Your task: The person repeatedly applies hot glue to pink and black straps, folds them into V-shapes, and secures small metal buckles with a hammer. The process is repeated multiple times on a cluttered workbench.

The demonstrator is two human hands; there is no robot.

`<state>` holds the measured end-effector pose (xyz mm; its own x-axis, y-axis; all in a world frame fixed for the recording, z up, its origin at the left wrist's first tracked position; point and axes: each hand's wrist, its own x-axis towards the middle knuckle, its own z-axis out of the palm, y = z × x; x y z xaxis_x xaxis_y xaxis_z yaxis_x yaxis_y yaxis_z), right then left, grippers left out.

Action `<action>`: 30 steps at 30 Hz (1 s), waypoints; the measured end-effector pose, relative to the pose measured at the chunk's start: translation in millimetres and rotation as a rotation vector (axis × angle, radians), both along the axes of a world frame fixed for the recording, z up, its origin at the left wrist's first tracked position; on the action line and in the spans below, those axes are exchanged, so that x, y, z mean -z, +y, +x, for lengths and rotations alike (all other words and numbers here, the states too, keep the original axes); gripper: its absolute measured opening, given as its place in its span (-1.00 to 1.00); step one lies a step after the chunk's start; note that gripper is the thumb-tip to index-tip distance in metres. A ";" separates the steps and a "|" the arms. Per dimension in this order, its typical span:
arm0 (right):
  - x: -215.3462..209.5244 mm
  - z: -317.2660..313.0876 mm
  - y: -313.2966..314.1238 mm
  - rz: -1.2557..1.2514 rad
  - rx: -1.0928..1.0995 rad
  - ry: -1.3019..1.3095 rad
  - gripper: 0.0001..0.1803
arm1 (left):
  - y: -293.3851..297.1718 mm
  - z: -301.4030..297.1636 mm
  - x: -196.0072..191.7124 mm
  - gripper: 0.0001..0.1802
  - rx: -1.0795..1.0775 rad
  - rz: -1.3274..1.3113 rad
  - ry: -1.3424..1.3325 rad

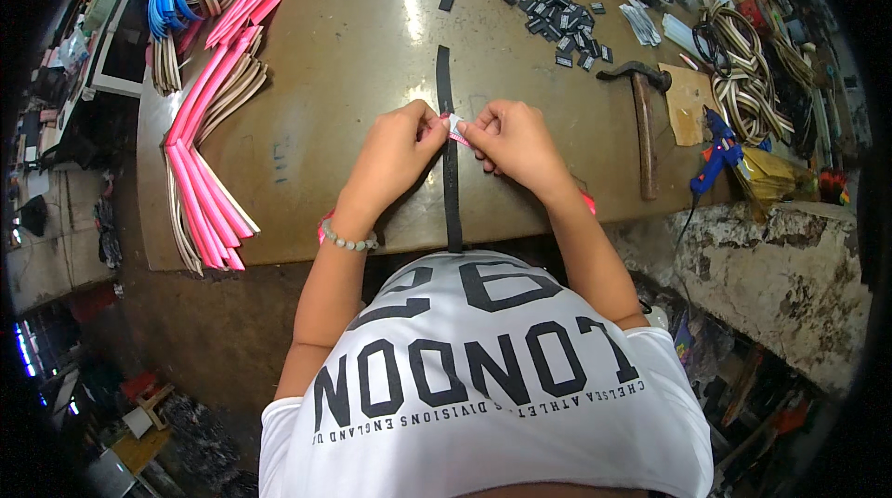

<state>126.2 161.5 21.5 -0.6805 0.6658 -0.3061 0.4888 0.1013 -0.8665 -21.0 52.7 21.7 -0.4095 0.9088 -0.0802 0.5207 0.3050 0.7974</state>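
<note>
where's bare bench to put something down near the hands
Bare patch left of the hands, between the pink strips and the black strap. A narrower one between strap and hammer. Crowded along the far edge with small black pieces, and the right end with the glue gun.

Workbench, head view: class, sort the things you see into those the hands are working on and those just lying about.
In hand:
- left hand
- right hand
- small pink and white piece, pinched between both hands
- black strap, lying under the hands

Lying about:
- hammer
- blue glue gun
- pink strips
- small black pieces
- striped cord coil
</note>
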 end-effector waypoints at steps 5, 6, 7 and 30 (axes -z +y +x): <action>2.5 -1.1 1.9 -0.023 -0.016 0.005 -0.72 | -2.0 -1.1 4.7 -0.70 -0.070 0.020 -0.119; 2.8 -1.2 1.9 -0.038 -0.017 -0.001 -0.72 | -2.6 -0.7 5.0 -0.70 -0.065 0.033 -0.107; 2.9 -1.1 1.7 -0.018 -0.021 -0.004 -0.72 | -3.3 -0.4 5.3 -0.69 -0.064 0.047 -0.090; 9.0 -2.7 4.6 0.025 -0.028 -0.009 -0.69 | -29.2 5.4 3.7 -0.78 0.108 0.217 0.060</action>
<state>123.5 166.0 12.5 -0.6962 0.6542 -0.2954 0.4930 0.1368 -0.8592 -15.6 23.5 18.1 -0.3071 0.9409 0.1427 0.5891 0.0702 0.8050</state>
